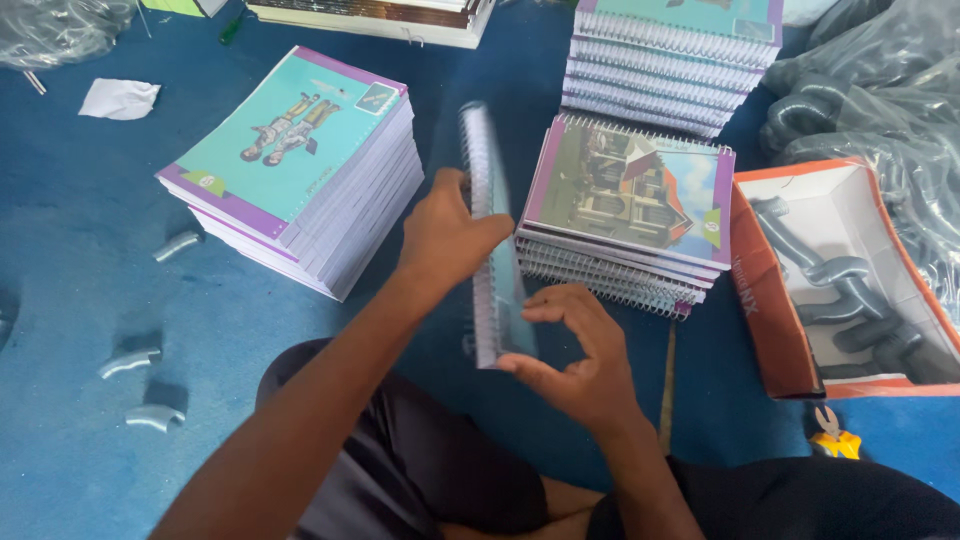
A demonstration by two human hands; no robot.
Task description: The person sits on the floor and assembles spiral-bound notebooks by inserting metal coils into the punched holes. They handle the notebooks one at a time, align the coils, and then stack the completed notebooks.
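The person is holding a spiral notebook [492, 250] on edge above the lap, right hand [575, 355] pinching its lower corner, left hand [447, 235] clamped on its spine. Steadying both grips should be helping it land squarely on the house-cover stack [628, 210] just beyond.

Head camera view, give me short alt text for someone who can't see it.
Both hands, left hand and right hand, hold a spiral-bound notebook on edge above a blue floor, among notebook stacks and an orange box of grey pieces.
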